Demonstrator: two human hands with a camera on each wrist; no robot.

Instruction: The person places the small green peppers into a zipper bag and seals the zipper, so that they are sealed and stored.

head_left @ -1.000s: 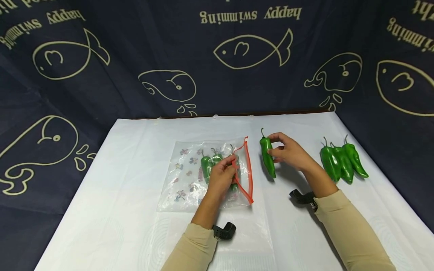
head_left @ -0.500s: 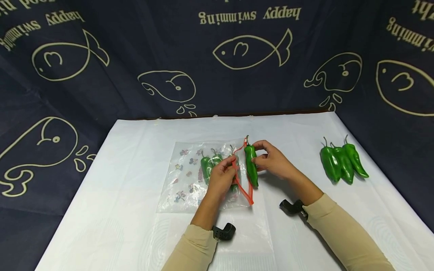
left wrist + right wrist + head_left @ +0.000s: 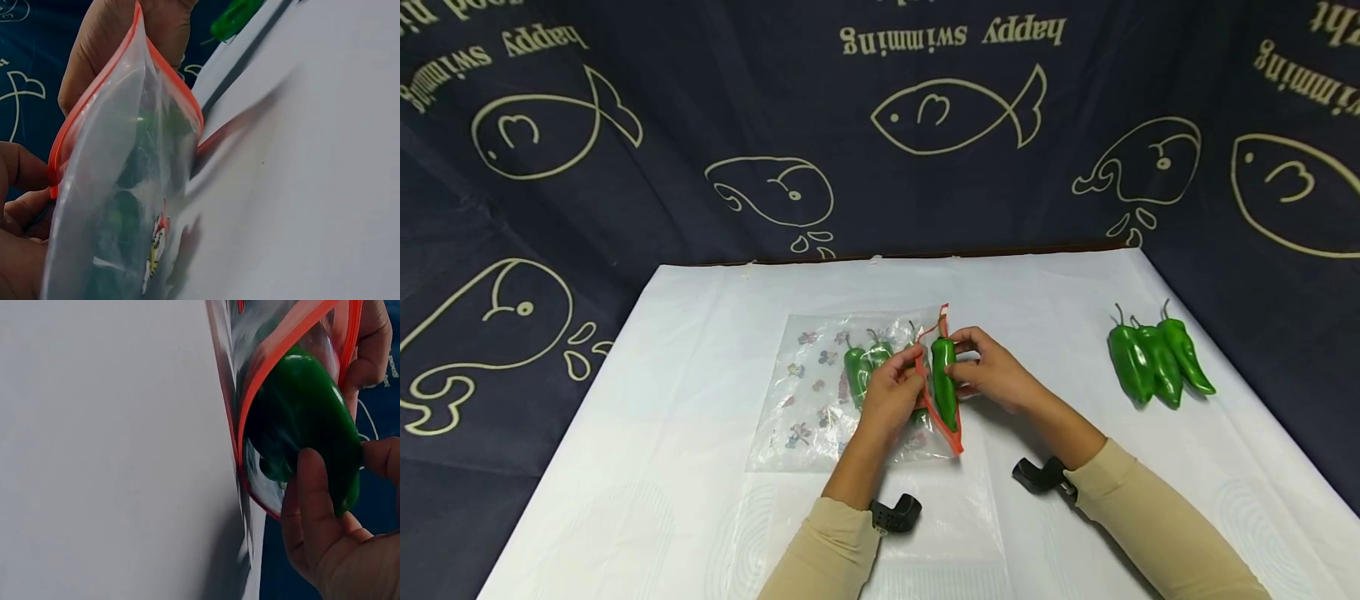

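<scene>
A clear zip bag (image 3: 812,408) with cartoon prints and a red zip edge lies on the white table, its mouth facing right. My left hand (image 3: 891,393) pinches the upper layer at the mouth, which gapes apart in both wrist views. Several green peppers (image 3: 854,371) are inside, partly hidden by that hand. My right hand (image 3: 996,371) holds another green pepper (image 3: 944,382) between thumb and fingers, stem pointing away, right at the red-edged opening. In the right wrist view this pepper (image 3: 312,412) overlaps the bag mouth, its far part within the red rim (image 3: 250,394).
On the right side of the table (image 3: 700,333) lie 3 more green peppers (image 3: 1157,358), side by side. A dark cloth (image 3: 925,200) with fish drawings hangs behind the table. Each wrist carries a black camera (image 3: 897,512).
My right hand has carried the pepper leftward and slightly nearer, from beside the bag to its mouth. The left hand and the bag have stayed nearly still.
</scene>
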